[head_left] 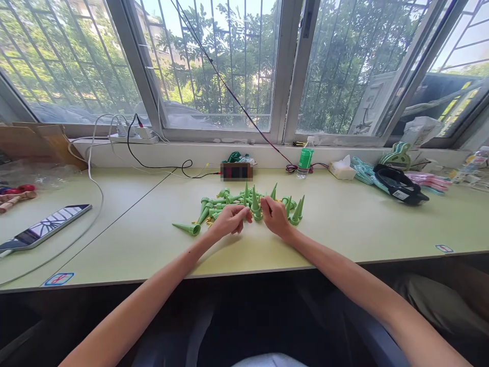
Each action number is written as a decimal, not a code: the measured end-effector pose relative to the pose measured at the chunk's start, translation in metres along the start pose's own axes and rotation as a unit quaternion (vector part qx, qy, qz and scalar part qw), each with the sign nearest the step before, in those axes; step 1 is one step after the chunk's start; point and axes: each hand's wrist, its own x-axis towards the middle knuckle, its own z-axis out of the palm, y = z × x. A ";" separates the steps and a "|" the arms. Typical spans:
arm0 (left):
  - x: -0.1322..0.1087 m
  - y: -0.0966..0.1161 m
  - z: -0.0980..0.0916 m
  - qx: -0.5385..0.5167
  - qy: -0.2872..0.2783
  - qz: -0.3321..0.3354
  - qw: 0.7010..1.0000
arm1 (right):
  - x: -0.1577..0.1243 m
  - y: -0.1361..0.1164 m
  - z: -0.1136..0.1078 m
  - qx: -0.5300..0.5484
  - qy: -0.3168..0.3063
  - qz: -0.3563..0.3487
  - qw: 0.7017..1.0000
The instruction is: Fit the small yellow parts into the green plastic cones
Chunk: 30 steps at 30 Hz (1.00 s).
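Note:
Several green plastic cone-shaped spikes (255,206) are grouped in the middle of the table, some upright on their wide ends and others lying in a heap. Just in front of the heap is my left hand (231,220), its fingers curled and closed; whatever they grip is hidden or too small to make out. My right hand (275,216) is closed too, thumb side up, and I cannot see what lies within its fingers. One upright spike stands between the two hands. Off to the left, a single spike (187,228) lies on its side with its open end towards the heap. Small yellow pieces (209,221) show among the green ones.
Behind the heap sits a dark device with a blurred front (237,172), wired by a cable. A bottle (305,159), a tissue box (342,169) and a black cap (400,184) stand towards the right. At left lies a phone (48,228) beside a white cable (100,196).

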 end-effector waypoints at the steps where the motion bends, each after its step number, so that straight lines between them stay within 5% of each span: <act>1: 0.000 0.000 -0.001 -0.028 -0.018 -0.018 0.999 | 0.000 0.000 0.000 0.003 0.000 -0.003 1.000; 6: -0.001 -0.002 -0.004 -0.084 -0.116 -0.059 0.988 | -0.002 -0.004 -0.001 0.009 -0.031 -0.034 0.999; 12: -0.001 -0.006 -0.005 -0.074 -0.137 -0.049 0.987 | -0.004 -0.005 0.000 0.005 -0.054 -0.066 0.996; 21: -0.003 0.000 -0.002 -0.080 -0.095 -0.064 0.990 | -0.005 -0.004 -0.002 -0.005 -0.069 -0.059 0.996; 30: -0.004 0.001 -0.004 -0.075 -0.065 -0.011 0.995 | -0.006 -0.001 -0.001 0.025 -0.094 -0.049 0.994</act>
